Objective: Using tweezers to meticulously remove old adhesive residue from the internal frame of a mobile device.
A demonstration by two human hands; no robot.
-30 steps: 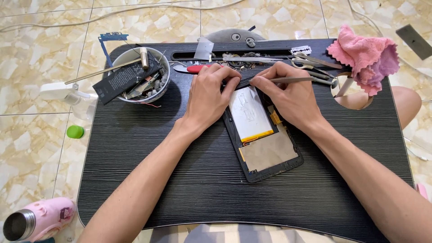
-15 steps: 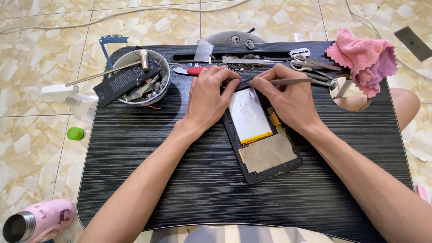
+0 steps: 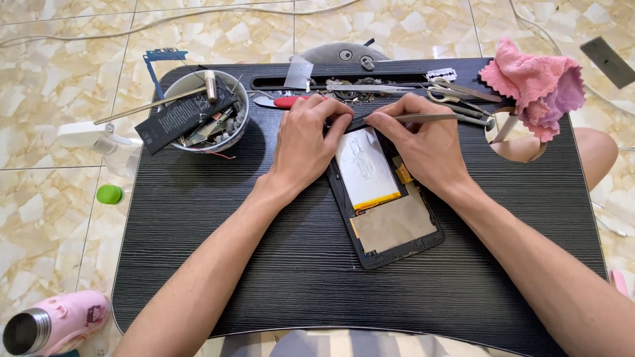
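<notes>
A slim metal tool [image 3: 423, 119] is pinched in the closed right hand [image 3: 423, 142], its tip set at the top edge of the opened tablet [image 3: 387, 201]. That edge is pressed by the curled left hand [image 3: 311, 142]. The tablet lies mid-surface [image 3: 198, 251], a bowl [image 3: 198, 112] of parts well to its left.

Black wood-grain counter [image 3: 198, 264] standing over a marble-tile floor [image 3: 53, 192].

On the counter: an opened tablet [image 3: 387, 211], a white bowl [image 3: 198, 112] of scrap parts, scissors [image 3: 456, 99], a pink cloth [image 3: 536, 82]. On the floor: a pink flask [image 3: 56, 324], a green cap [image 3: 109, 194].
</notes>
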